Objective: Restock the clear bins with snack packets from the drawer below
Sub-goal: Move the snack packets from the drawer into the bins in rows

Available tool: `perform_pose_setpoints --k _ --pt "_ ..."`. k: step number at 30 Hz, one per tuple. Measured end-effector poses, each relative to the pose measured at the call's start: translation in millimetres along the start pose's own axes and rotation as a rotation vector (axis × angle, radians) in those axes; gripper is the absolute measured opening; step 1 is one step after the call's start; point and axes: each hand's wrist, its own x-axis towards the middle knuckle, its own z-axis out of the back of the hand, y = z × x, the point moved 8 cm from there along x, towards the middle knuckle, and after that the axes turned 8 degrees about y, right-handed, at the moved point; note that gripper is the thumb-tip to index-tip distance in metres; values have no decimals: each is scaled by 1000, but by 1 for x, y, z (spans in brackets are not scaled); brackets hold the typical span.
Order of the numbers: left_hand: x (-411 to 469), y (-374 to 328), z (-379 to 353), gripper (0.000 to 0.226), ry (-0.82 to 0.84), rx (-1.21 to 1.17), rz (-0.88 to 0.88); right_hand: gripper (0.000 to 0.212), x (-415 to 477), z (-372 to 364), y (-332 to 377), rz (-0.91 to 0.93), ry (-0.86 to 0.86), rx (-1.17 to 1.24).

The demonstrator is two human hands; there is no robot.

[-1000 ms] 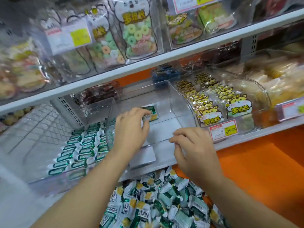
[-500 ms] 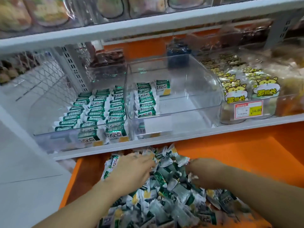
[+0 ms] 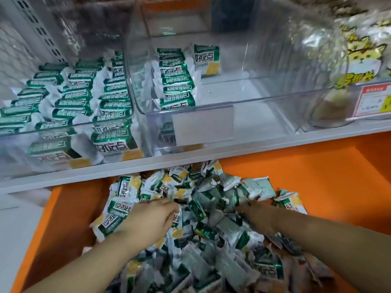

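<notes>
Snack packets (image 3: 211, 220) heaped loose in orange drawer (image 3: 317, 176) under shelf (image 3: 211, 154). Left hand (image 3: 148, 220): palm down on heap, fingers near straight, tips among packets. Right hand (image 3: 252, 213): mostly buried in heap and blurred, grip impossible to tell. Middle clear bin (image 3: 264, 102): one row of packets along left wall, single packet standing just right of far end. Left clear bin (image 3: 19, 144): several rows.
</notes>
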Motion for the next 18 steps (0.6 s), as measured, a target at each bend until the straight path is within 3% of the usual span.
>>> perform_pose_setpoints --k 4,9,11,14,16,18 --pt "4 -3 -2 24 36 -90 13 11 -2 18 -9 -10 -200 70" --pt "9 -6 -1 25 72 -271 102 27 -36 51 2 191 -360 521" --pt "13 -13 -3 28 123 -470 115 23 -50 60 17 305 -365 741" --pt "14 -28 -6 50 200 -787 141 25 -63 66 42 425 -326 989" --pt "14 -33 -10 63 241 -865 181 26 -64 66 55 479 -315 1067" --pt "14 -33 -12 61 250 -900 200 24 -61 65 58 515 -325 1171"
